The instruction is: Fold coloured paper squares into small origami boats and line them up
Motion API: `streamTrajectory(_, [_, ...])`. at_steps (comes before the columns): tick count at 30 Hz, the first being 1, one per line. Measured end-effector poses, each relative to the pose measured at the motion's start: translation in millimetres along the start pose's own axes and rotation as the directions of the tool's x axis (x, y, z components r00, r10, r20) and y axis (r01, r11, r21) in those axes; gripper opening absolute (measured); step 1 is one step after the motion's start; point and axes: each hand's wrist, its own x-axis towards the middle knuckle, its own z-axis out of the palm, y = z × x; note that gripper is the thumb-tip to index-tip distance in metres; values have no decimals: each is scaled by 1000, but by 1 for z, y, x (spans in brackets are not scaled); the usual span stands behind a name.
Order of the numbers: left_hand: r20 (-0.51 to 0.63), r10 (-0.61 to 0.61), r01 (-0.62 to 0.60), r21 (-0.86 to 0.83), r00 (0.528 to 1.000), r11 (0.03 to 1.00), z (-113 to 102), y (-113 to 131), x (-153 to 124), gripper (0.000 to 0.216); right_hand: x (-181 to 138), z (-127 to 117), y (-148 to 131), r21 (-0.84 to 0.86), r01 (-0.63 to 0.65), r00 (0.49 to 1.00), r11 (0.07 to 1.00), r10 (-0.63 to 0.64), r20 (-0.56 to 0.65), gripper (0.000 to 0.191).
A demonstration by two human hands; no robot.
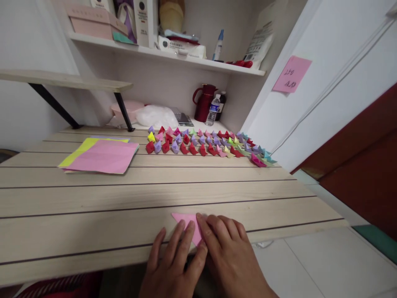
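A small folded piece of pink paper [197, 235] lies on the wooden table near its front edge, partly covered by my fingers. It shows a pointed corner on the left. My left hand [178, 258] rests with its fingers stretched apart, two fingertips pressing the paper flat and the thumb at its lower right. My right hand [231, 252] presses the paper's right side with the index finger, the other fingers curled close together. The right thumb is hidden. The fingertips of both hands are very near each other.
Rows of small folded paper boats [203, 150] in many colours stand along the table's back. A stack of coloured paper sheets [111, 156] lies at left. Behind are a red thermos jug [205, 102], a water bottle [213, 111] and a plastic bag [156, 116]. A raised wooden shelf [65, 80] overhangs the left.
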Motion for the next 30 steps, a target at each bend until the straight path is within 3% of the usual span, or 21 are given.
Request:
streamTrajectory(5, [-36,-27,26,-7,999,1000,1,1,1,35,-19,-3,4,51,37,999,998,-37,9,42])
streamTrajectory(9, [-7,-34,33,-18,999,999,-1,1,1,37,-28,-15,38,189,203,973,961,-219,69,59])
streamTrajectory(11, [39,-34,34,-17,999,999,-5,0,2,43,-30,-16,59,179,124,990,976,-135,46,54])
streamTrajectory(14, [89,-52,54,-11,995,999,-10,0,3,60,-29,-12,81,45,-165,983,985,168,-73,46])
streamTrajectory(23, [107,-32,28,30,994,999,-16,-7,5,69,-21,-9,76,9,-204,975,979,203,87,47])
streamTrajectory(30, [203,-27,1,126,979,992,-25,-28,17,69,-25,-3,79,14,-247,969,969,247,30,43])
